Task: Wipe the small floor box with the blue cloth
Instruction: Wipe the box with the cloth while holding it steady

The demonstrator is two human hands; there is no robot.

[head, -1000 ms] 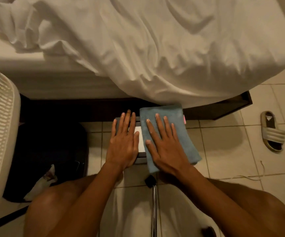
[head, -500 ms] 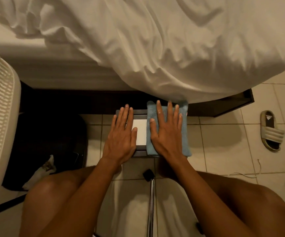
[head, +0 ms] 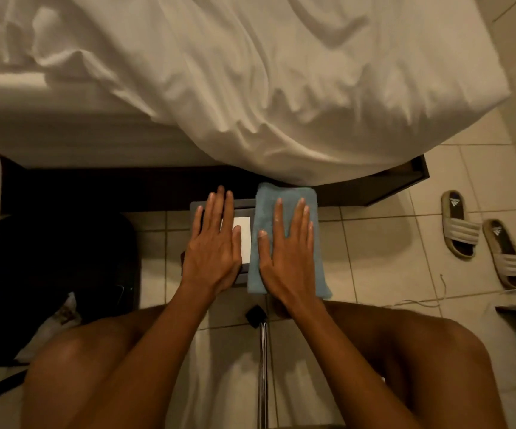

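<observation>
Small floor box (head: 243, 239): dark grey, low, with a white rectangle on top, is sitting flat on the floor tiles (head: 383, 243). Blue cloth (head: 289, 195): folded long, is lying over the box's right side, near corner overhanging. You are pressing it flat with your right hand (head: 287, 258).

The left hand (head: 211, 247) lies on the box (head: 244, 239), cloth (head: 284, 196) alongside to its right.

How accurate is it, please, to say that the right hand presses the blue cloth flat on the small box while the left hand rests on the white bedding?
One detail is off: the head view shows the left hand lying flat on the small box itself, beside the blue cloth. The rest holds: the right hand presses that cloth flat on the box.
</observation>
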